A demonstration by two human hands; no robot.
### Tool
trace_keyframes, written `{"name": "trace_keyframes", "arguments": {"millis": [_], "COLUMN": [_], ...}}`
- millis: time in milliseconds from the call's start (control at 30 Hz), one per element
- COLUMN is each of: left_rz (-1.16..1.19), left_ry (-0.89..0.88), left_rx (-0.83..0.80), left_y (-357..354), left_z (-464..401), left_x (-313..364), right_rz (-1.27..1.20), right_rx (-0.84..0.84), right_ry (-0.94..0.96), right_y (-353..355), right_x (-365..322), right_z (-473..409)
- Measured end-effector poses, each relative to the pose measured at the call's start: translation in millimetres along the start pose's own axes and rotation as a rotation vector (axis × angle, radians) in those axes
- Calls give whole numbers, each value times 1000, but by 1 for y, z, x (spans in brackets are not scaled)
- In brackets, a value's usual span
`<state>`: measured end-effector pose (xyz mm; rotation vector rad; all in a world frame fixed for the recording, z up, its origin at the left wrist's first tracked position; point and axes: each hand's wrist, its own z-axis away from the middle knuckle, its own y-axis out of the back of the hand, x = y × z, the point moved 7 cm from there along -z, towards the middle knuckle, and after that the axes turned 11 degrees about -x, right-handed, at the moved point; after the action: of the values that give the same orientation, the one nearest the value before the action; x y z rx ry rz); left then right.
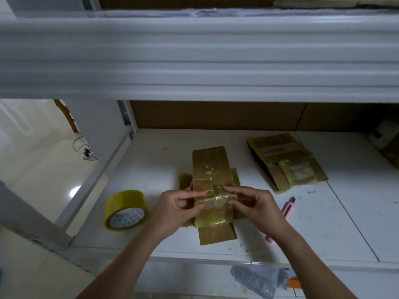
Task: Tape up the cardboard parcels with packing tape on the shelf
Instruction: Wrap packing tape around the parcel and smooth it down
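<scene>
Cardboard parcel (212, 190) sits mid-shelf (345, 212), left hand (174, 210) and right hand (257, 209) both pinching the tape band across its near end. Tape roll (125, 210) lies left of the parcel, pink cutter (288, 209) just right, second parcel (285, 160) further back right

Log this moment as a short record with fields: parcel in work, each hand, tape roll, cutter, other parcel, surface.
parcel in work: cardboard parcel flat on the shelf, glossy tape across its near part
left hand: fingers curled, pinching at the parcel's left side
right hand: fingers curled, pinching at the taped band
tape roll: left of the parcel, tilted on its side, untouched
cutter: pink knife, right of the right hand, partly hidden
other parcel: flattened taped carton, rear right
surface: white shelf, scuffed
</scene>
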<state>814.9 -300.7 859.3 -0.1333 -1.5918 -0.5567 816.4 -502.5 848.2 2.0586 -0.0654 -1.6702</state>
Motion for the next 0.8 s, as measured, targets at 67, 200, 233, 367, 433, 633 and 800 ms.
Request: {"name": "trace_keyframes", "arguments": {"millis": [67, 200, 233, 367, 433, 633, 800], "left_rz": [-4, 107, 137, 78, 87, 101, 109], "left_ry": [-16, 41, 58, -16, -21, -20, -21], "left_rx": [54, 8, 8, 192, 231, 220, 266], "left_y": [-2, -1, -2, -6, -8, -7, -8], "left_z": [2, 1, 1, 5, 7, 6, 5], "left_x": [-1, -10, -11, -8, -10, -10, -13], "right_rz": [76, 23, 19, 302, 409, 349, 350], "right_rx": [74, 27, 14, 210, 275, 278, 315], "right_ry": [34, 22, 37, 144, 162, 181, 124], "right_y": [-5, -6, -6, -16, -21, -16, -15], "right_x": [2, 7, 7, 3, 4, 4, 2], "right_z": [2, 6, 7, 8, 10, 10, 8]}}
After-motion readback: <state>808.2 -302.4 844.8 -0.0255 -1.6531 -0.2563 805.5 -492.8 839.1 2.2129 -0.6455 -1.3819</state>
